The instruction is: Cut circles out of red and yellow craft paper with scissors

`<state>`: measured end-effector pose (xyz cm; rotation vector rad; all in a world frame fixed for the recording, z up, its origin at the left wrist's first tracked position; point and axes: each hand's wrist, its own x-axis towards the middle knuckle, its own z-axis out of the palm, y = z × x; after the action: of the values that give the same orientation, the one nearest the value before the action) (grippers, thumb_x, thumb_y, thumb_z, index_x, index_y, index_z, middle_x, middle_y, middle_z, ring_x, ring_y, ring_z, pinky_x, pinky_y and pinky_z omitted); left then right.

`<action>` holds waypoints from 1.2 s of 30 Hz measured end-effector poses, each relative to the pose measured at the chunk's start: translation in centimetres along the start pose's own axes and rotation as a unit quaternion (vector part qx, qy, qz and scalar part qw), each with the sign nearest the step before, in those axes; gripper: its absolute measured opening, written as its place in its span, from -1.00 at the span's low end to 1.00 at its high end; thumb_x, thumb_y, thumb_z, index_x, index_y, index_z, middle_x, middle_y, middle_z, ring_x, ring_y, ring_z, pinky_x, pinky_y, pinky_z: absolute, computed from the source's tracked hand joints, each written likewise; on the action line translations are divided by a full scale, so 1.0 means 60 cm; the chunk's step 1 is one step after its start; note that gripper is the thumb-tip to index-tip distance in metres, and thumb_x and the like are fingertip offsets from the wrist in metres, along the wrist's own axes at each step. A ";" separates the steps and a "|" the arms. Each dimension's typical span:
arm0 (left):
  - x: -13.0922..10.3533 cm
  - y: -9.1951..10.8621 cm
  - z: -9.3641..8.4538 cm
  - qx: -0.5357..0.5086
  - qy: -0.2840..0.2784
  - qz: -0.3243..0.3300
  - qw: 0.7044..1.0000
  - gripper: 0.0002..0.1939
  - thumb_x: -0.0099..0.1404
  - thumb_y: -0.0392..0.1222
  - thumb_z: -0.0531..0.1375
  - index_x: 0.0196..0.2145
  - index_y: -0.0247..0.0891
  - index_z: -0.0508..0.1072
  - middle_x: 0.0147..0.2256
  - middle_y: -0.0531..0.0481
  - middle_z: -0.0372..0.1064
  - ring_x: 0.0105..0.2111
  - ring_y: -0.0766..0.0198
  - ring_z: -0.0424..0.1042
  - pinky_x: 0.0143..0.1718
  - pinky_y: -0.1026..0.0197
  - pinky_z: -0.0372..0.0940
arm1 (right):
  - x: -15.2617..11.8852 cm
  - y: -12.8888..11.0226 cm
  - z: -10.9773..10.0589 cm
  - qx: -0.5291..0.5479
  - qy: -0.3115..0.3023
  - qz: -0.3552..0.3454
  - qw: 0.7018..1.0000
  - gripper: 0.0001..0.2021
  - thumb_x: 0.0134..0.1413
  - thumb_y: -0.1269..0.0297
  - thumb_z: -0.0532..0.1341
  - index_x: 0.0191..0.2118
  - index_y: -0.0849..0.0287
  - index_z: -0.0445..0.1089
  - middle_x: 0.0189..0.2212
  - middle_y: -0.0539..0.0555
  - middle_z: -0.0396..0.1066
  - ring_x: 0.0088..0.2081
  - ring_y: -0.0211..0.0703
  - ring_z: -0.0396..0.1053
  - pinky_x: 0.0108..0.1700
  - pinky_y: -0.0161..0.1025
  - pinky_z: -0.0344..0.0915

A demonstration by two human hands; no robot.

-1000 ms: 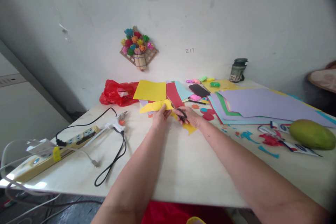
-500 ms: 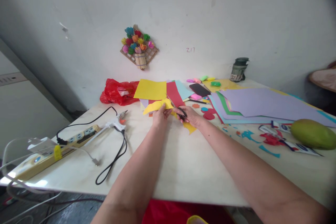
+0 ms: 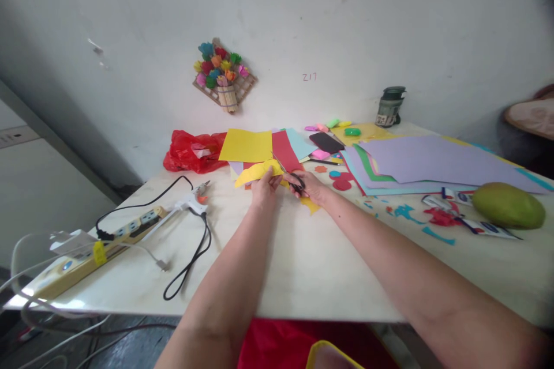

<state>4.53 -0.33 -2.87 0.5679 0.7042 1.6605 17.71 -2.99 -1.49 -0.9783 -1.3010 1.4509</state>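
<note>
Between the fingers of my left hand [image 3: 265,185] is a curved piece of yellow paper [image 3: 254,172], with its long end pointing left. My right hand [image 3: 312,188] is closed round a pair of scissors [image 3: 296,183] with black handles. Their blades point up and left, at the right end of the yellow piece. Just behind it lie a yellow sheet [image 3: 246,145] and a red sheet [image 3: 285,148]. A yellow scrap [image 3: 310,205] is on the table below my right hand.
A glue gun [image 3: 197,200] and a power strip [image 3: 125,233] with cables lie at left. To the right are stacked coloured sheets [image 3: 415,162], blue paper scraps [image 3: 407,213], glue tubes [image 3: 489,228] and a green mango-like fruit [image 3: 508,205]. A red plastic bag [image 3: 190,153] and a phone [image 3: 326,142] are farther back.
The camera view has shifted slightly. Both hands stay together at nearly the same spot, and the yellow piece has tilted a little against the scissors.
</note>
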 end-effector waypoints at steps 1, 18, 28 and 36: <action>0.000 0.000 0.001 -0.001 0.002 -0.003 1.000 -0.77 0.09 -0.36 0.33 -0.28 -0.27 0.41 -0.36 -0.04 0.49 -0.43 0.30 0.50 -0.32 0.26 0.42 | 0.000 0.000 0.000 0.000 -0.001 -0.001 1.000 -0.61 -0.19 0.04 0.41 -0.52 0.21 0.26 -0.71 -0.08 0.28 -0.76 -0.45 0.15 -0.77 -0.46 -0.06; -0.006 0.005 0.010 -0.011 0.015 -0.014 1.000 -0.84 0.13 -0.44 0.26 -0.32 -0.28 0.41 -0.37 -0.05 0.49 -0.43 0.29 0.50 -0.28 0.22 0.41 | 0.007 0.007 -0.006 -0.008 -0.023 -0.012 1.000 -0.61 -0.17 0.02 0.39 -0.50 0.21 0.27 -0.71 -0.07 0.28 -0.75 -0.43 0.15 -0.77 -0.45 -0.04; -0.002 0.006 0.007 -0.006 0.014 -0.023 1.000 -0.82 0.11 -0.40 0.30 -0.32 -0.28 0.41 -0.39 -0.03 0.47 -0.45 0.32 0.48 -0.32 0.26 0.42 | 0.006 0.006 -0.009 -0.022 -0.040 -0.021 0.999 -0.63 -0.10 0.03 0.35 -0.51 0.21 0.26 -0.69 -0.06 0.29 -0.75 -0.44 0.16 -0.78 -0.47 -0.05; 0.004 0.002 0.002 -0.007 0.019 -0.016 1.000 -0.85 0.12 -0.41 0.27 -0.33 -0.31 0.40 -0.37 -0.06 0.46 -0.45 0.31 0.49 -0.29 0.23 0.41 | 0.007 0.010 -0.010 -0.010 -0.036 -0.021 0.999 -0.65 -0.19 0.08 0.38 -0.55 0.21 0.26 -0.71 -0.09 0.25 -0.75 -0.45 0.12 -0.75 -0.46 -0.01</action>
<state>4.46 -0.07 -2.70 0.5137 0.7254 1.6492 18.11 -2.43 -2.13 -0.9138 -1.3819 1.4562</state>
